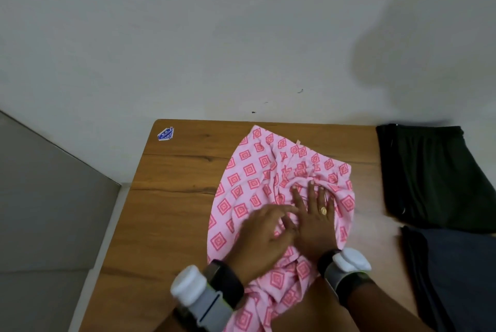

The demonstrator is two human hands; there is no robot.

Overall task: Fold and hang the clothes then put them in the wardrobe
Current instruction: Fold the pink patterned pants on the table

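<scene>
Now we have the pink patterned garment (249, 170) lying in the middle of the worktop (174, 197). It reaches from near the far edge down over the near edge, where its end hangs off toward us. Our right hand (315, 221) lies flat on it with straight fingers and presses the wrinkled part down. Our left hand (264, 237) rests just beside it on the cloth. It is blurred and its fingers are partly bent, so we cannot tell if it pinches the fabric or only touches it.

We judge the cloth to be thin, light and very soft. It wrinkles easily and will probably slide a little on the smooth wood, but it is not fragile. The best places to take hold seem to be its outer edges and corners, one in each hand, not the bunched middle.

Toward the left edge we see only wood and a small blue sticker (166, 134) at the far left corner, so there is room to fold toward that side. Along the right edge lie a black garment (429, 176) at the far side and a dark grey garment (456, 278) nearer to us. Both are near the pink one but apart from it. The far edge stands against the wall (214, 36).
</scene>
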